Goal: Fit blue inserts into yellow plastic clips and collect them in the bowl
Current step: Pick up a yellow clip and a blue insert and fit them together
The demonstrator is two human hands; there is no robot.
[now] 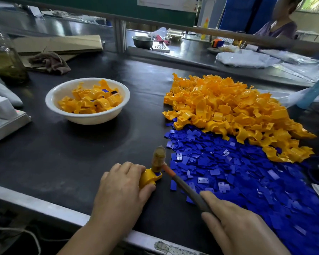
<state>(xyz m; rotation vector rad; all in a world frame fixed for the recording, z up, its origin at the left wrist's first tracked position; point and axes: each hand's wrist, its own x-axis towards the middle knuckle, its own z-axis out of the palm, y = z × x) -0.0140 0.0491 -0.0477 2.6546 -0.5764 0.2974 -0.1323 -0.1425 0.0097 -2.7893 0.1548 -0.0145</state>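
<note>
My left hand (121,188) grips a yellow clip (150,178) against the black table near the front edge, a blue insert showing on its right end. My right hand (234,223) holds the grey handle of a small mallet (157,159), whose head rests on that insert. A big heap of yellow clips (234,115) lies at the right, and a spread of flat blue inserts (238,172) lies in front of it. A white bowl (63,92) with several fitted clips stands at centre left.
A scale (6,122) and a glass bottle (6,57) stand at the left edge, with a rag (50,62) and cardboard (59,44) behind. Beyond a rail, another person (282,23) sits at a second table with a metal bowl (143,41) and plastic bags.
</note>
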